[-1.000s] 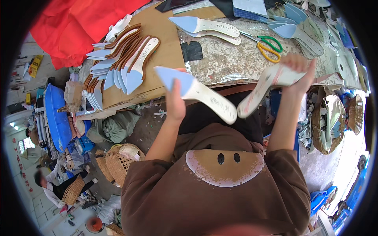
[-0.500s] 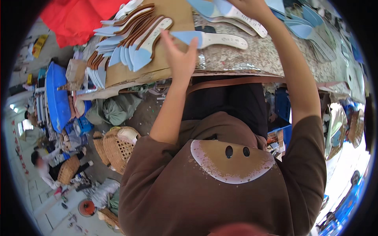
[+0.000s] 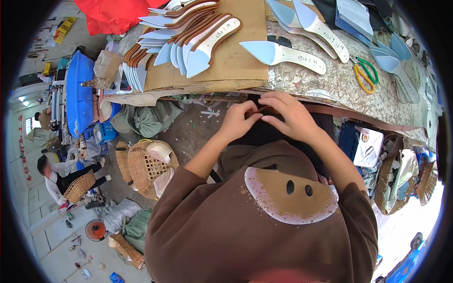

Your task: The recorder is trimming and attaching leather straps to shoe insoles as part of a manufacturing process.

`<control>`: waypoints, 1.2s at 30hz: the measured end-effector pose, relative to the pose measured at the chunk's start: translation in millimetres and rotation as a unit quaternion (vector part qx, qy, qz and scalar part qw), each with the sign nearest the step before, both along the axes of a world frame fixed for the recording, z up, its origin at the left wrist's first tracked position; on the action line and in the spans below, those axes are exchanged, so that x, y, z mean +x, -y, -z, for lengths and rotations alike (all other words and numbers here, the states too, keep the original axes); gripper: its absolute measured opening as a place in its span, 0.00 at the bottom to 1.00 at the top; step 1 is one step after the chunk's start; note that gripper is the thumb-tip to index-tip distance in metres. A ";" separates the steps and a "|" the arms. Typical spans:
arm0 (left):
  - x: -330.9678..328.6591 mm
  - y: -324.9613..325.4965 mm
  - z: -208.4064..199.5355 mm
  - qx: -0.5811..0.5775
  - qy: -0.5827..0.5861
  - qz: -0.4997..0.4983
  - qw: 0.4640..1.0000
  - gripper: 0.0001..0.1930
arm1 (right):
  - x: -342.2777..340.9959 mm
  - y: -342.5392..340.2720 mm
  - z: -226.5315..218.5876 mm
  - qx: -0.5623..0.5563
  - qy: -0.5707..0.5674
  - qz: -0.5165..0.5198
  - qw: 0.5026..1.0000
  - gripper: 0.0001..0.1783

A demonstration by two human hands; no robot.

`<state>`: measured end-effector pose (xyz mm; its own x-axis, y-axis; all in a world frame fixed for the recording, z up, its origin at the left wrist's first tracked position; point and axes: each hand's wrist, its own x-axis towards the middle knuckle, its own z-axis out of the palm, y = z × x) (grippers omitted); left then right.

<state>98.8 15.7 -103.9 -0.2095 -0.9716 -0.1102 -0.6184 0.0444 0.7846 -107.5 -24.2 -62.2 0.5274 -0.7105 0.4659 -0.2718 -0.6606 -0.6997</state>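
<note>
My left hand [image 3: 239,120] and my right hand [image 3: 291,116] meet just below the table's front edge. Both are closed, fingertips pinched together on the end of a long brown strip [image 3: 351,113], which runs off to the right along the edge. Exactly how the fingers grip it is partly hidden. On the table above my hands lies a single flat sole-shaped piece [image 3: 292,58], light blue at its pointed end and white along the rest. Further left is a fanned pile of similar pieces with brown edging [image 3: 207,47]. More unedged pieces [image 3: 325,35] lie at the back right.
Scissors [image 3: 364,75] with green and yellow handles lie on the worn table [image 3: 302,78]. Red cloth [image 3: 111,16] is at the back left. On the floor stand a blue tub [image 3: 79,94] and wicker baskets [image 3: 141,162]. A person [image 3: 54,177] sits far left.
Both hands have come down from the table to its front edge and now pinch the brown strip. The view has shifted, and the scissors now show.
</note>
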 end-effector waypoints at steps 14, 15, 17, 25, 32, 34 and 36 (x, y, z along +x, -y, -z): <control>49.2 29.6 -87.5 0.156 -0.317 -0.084 0.932 0.08 | -67.5 -2.8 -24.0 0.319 0.033 0.058 0.945 0.15; 38.3 32.9 -84.4 0.102 -0.369 -0.116 0.917 0.09 | -70.5 -9.1 -24.3 0.313 0.035 0.062 0.947 0.15; 9.8 35.7 -77.0 0.098 -0.470 -0.125 0.868 0.08 | -77.1 -22.5 -23.8 0.413 0.054 0.104 0.903 0.13; -50.6 6.5 -60.4 0.203 -0.626 -0.205 0.725 0.05 | -143.0 40.5 -25.0 0.106 -0.061 0.297 0.947 0.13; -83.8 19.4 -58.7 0.234 -0.512 -0.205 0.801 0.13 | -216.7 107.4 8.3 0.062 -0.325 0.411 0.849 0.23; -83.9 18.9 -76.2 0.213 -0.458 -0.127 0.853 0.22 | -226.0 120.7 11.4 0.035 -0.436 0.348 0.829 0.24; -90.6 22.5 -87.4 0.172 -0.465 -0.128 0.859 0.17 | -245.6 107.1 2.8 -0.102 -0.355 0.354 0.859 0.21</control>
<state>8.2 -6.8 -16.5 -0.1454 -0.9427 -0.3004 0.3279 -0.3324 0.8843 -353.1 -131.3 -64.9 0.1988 -0.9122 0.3584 -0.9666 -0.2428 -0.0818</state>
